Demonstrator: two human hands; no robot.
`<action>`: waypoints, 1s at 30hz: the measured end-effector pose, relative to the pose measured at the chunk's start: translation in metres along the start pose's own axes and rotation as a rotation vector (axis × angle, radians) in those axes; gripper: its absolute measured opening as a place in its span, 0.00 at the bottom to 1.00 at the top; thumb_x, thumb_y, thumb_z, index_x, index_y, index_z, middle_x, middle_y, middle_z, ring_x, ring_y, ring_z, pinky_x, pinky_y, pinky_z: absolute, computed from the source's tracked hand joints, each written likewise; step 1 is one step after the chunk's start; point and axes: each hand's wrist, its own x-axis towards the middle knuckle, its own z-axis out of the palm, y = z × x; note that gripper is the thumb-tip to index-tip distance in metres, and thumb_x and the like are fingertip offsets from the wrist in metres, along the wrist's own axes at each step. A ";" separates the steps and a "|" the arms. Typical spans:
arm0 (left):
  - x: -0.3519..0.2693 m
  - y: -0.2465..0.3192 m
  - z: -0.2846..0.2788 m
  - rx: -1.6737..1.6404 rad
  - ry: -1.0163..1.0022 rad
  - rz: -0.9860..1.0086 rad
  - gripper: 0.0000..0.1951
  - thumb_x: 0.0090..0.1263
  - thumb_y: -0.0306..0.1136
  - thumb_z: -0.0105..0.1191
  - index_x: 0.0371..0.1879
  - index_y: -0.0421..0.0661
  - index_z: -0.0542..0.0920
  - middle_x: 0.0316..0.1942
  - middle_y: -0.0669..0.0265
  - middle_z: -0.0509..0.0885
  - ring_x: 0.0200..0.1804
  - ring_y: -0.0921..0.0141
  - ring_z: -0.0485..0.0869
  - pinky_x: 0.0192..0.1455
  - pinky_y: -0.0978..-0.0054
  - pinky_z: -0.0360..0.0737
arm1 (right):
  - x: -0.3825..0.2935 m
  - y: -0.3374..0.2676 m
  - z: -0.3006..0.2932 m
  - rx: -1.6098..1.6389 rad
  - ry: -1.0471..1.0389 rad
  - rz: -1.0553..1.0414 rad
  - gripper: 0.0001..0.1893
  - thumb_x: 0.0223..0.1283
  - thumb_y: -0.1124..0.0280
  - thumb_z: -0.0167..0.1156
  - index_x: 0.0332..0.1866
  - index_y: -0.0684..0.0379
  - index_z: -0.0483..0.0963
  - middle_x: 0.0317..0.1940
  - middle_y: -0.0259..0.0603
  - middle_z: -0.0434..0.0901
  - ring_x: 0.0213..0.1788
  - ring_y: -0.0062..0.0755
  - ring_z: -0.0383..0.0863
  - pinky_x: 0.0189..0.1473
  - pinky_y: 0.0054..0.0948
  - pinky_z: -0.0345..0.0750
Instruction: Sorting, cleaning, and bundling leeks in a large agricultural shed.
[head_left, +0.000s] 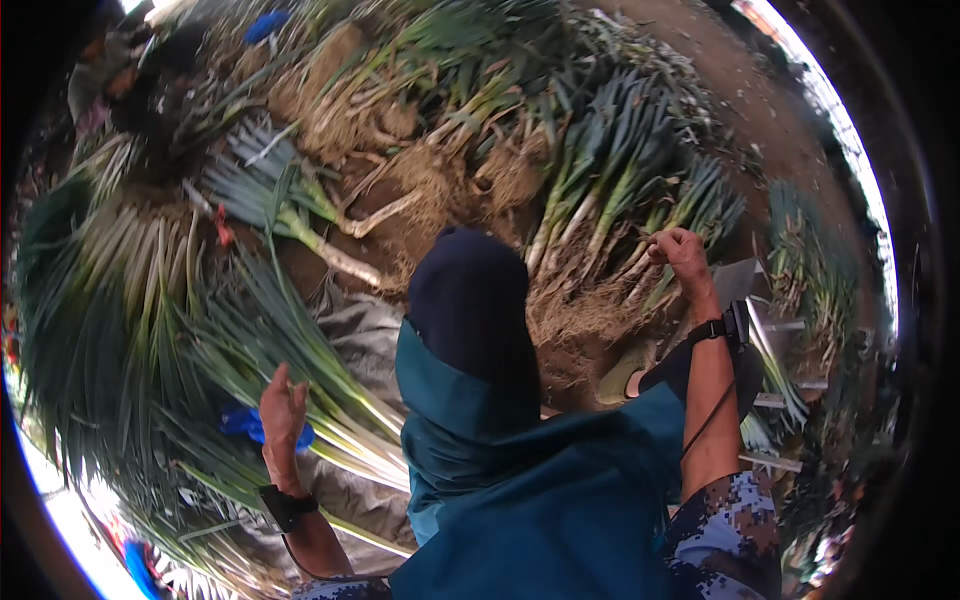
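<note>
My left hand (285, 405) is raised with its fingers apart above a bundle of leeks (360, 435) with pale stems, next to blue plastic (244, 422). On the other side, my right hand (675, 247) has its fingers curled at the edge of an unpeeled leek pile (600, 195) with dirty roots; whether a stalk is pinched in it I cannot tell. One trimmed leek (337, 259) lies on the soil beyond my left hand. A teal apron (525, 487) covers my lap and hides part of the ground.
A large heap of cleaned leeks (127, 300) spreads at the left. More rooted leeks (465, 52) lie ahead on brown soil. Grey cloth (367, 322) lies under the bundle. A shoe (619, 379) and metal bars (772, 459) are at the right. Another person (101, 82) is at the upper left.
</note>
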 end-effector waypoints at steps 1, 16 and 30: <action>0.018 0.031 -0.009 0.018 0.172 0.218 0.26 0.65 0.36 0.57 0.60 0.38 0.71 0.48 0.49 0.81 0.49 0.53 0.81 0.53 0.64 0.76 | -0.003 -0.005 -0.021 0.071 0.021 -0.003 0.17 0.63 0.60 0.59 0.37 0.69 0.79 0.26 0.39 0.82 0.29 0.26 0.83 0.34 0.26 0.81; 0.055 0.510 -0.013 -0.299 0.041 1.101 0.18 0.66 0.31 0.58 0.54 0.40 0.76 0.34 0.50 0.84 0.37 0.54 0.85 0.39 0.64 0.79 | 0.041 0.103 0.071 0.348 0.031 0.381 0.07 0.60 0.74 0.61 0.41 0.63 0.78 0.24 0.40 0.81 0.22 0.23 0.82 0.23 0.21 0.82; 0.068 0.523 0.030 -0.054 -0.051 1.003 0.11 0.66 0.33 0.56 0.42 0.40 0.73 0.32 0.51 0.82 0.36 0.48 0.82 0.37 0.55 0.77 | 0.045 0.181 0.177 -0.013 0.117 0.547 0.18 0.39 0.63 0.69 0.24 0.69 0.72 0.19 0.44 0.76 0.20 0.38 0.76 0.24 0.38 0.72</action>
